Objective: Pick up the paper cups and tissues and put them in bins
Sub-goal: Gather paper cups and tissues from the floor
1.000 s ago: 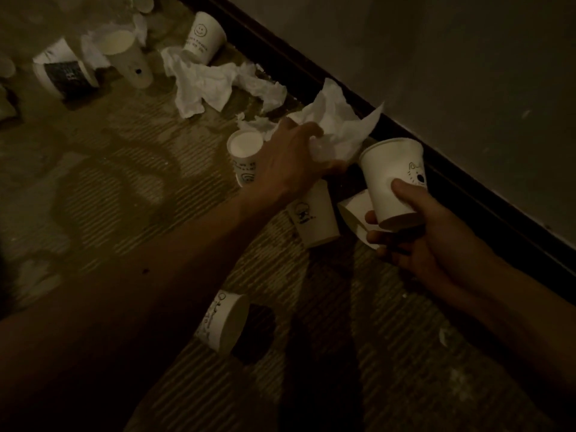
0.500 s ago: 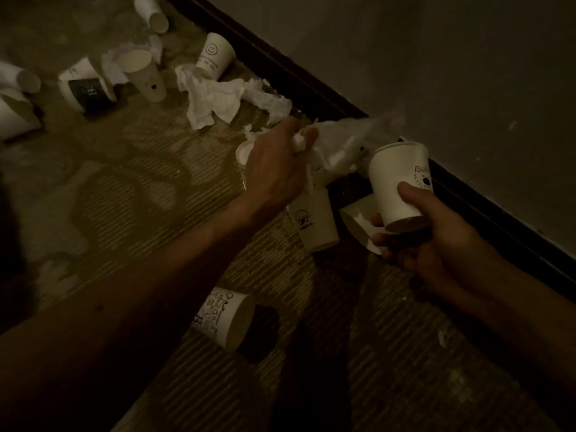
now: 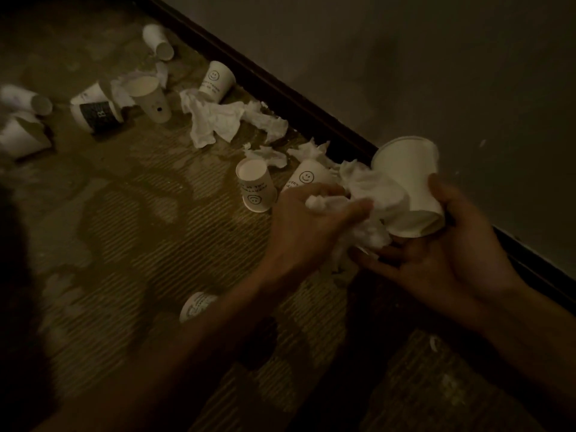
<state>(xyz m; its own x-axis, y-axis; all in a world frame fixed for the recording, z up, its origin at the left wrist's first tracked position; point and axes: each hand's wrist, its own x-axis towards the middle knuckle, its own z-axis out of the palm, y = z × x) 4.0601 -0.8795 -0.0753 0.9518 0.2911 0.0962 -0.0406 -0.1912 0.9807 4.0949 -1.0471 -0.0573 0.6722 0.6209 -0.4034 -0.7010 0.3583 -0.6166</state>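
My right hand point(image 3: 436, 260) holds a white paper cup point(image 3: 411, 185) upside down, thumb along its side. My left hand point(image 3: 308, 219) grips a crumpled white tissue point(image 3: 371, 194) and holds it against the cup and my right palm. Two smiley-printed cups point(image 3: 255, 188) point(image 3: 307, 177) lie on the carpet just behind my left hand. Another cup point(image 3: 194, 307) lies partly hidden under my left forearm. More tissues point(image 3: 218, 120) and several cups point(image 3: 216, 81) are scattered further back along the wall.
A dark baseboard point(image 3: 280, 98) and grey wall point(image 3: 405, 57) run diagonally on the right. The patterned carpet point(image 3: 140, 229) shows damp-looking dark patches. A black-labelled cup point(image 3: 96, 115) and other cups lie at the far left. No bin is in view.
My left hand lifted the tissue from the floor and brought it right, against the cup in my right hand. The view shifted, showing more litter at the back.
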